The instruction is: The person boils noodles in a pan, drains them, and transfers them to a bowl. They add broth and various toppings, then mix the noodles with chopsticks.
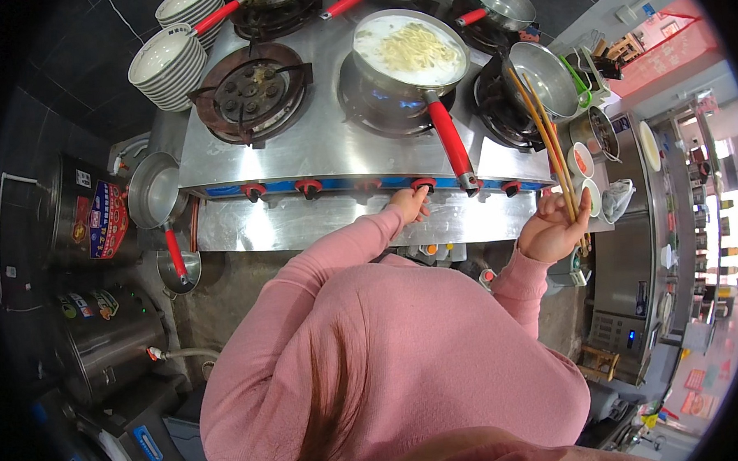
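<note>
My left hand (412, 204) grips a red-and-black burner knob (424, 183) on the front panel of a stainless-steel gas stove (335, 161). Just above, a saucepan (369, 85) with a red handle (448, 134) sits over a lit burner, and blue flames show beneath it. Pale noodles (416, 46) float in its white, foamy liquid. Off to the right, my right hand (557, 225) holds a pair of long wooden chopsticks (553, 137), their tips pointing up and away from me. They cross in front of an empty metal pan (544, 77) on the right-hand burner.
Stacked white bowls (167, 69) stand at the stove's back left, near a bare burner (252, 93). More red-handled pans (502, 5) occupy the rear burners. A saucepan (155, 190) rests at the left. Small food bowls (580, 161) and a plastic bag (618, 200) lie at the right.
</note>
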Available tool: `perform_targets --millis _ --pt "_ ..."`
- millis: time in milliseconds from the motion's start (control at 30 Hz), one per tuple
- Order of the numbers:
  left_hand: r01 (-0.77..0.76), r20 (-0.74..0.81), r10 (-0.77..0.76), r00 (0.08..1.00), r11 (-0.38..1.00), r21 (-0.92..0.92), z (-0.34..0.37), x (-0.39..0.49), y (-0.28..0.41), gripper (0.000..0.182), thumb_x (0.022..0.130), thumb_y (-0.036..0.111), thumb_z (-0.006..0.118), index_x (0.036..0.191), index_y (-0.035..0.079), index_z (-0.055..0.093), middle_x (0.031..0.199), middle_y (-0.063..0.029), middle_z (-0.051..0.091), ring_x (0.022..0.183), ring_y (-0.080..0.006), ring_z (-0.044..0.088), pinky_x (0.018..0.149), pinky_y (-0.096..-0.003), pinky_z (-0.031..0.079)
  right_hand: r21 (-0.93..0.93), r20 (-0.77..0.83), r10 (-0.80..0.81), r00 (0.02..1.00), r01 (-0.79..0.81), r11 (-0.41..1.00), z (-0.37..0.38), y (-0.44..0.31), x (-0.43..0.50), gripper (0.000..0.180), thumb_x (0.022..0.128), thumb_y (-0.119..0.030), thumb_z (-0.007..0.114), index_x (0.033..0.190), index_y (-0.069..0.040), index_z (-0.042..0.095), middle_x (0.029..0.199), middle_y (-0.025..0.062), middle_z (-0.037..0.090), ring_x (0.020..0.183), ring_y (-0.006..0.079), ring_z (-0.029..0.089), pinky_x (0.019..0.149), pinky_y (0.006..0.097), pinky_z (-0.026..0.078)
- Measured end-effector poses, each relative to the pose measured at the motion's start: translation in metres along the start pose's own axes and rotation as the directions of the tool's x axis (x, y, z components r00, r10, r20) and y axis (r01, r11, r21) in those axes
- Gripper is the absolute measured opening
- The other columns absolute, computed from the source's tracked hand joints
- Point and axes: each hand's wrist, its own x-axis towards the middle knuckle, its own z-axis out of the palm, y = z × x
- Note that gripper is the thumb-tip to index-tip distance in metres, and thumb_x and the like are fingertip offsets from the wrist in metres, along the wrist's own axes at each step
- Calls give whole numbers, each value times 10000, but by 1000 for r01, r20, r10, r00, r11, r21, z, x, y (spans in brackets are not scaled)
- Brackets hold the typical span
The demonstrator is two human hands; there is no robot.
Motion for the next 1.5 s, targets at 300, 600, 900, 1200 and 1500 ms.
perform_targets --millis 300,600,900,1200,1500 --pt "29 -11 -29 1000 1000 -5 1 -2 2 484 901 482 356 947 41 549 711 -77 646 475 -135 536 479 -272 442 20 22 -7 1000 6 1000 -4 0 2 373 955 -314 301 1142 -25 445 732 57 472 582 107 404 516 215 332" --pt "44 -5 -45 999 999 -12 2 -7 5 476 904 482 347 958 50 539 733 -84 648 479 -136 542 480 -276 443 -24 2 -7 1000 7 1000 -3 -4 1 362 954 -290 276 1167 -56 451 704 39 445 555 114 371 548 242 341" --pt "50 10 -50 999 997 -54 3 -8 4 461 901 488 361 970 66 531 730 -52 629 501 -118 525 473 -273 423 -41 -40 -3 999 1 999 -5 -6 0 363 953 -277 268 1183 -68 456 694 33 433 540 116 352 538 246 324" --pt "57 19 -56 998 995 -80 3 -6 3 451 902 485 362 970 66 516 730 -56 629 494 -115 524 466 -266 424 -45 -24 -16 1000 14 999 -6 -7 -1 365 954 -279 266 1182 -66 456 703 36 439 539 114 350 514 238 294" --pt "61 18 -60 998 994 -95 3 -7 3 452 902 483 363 968 62 514 729 -65 628 485 -119 526 466 -260 423 -40 -31 -10 999 9 999 -6 -8 -1 365 956 -285 259 1173 -67 456 701 39 440 536 117 349 518 247 299"
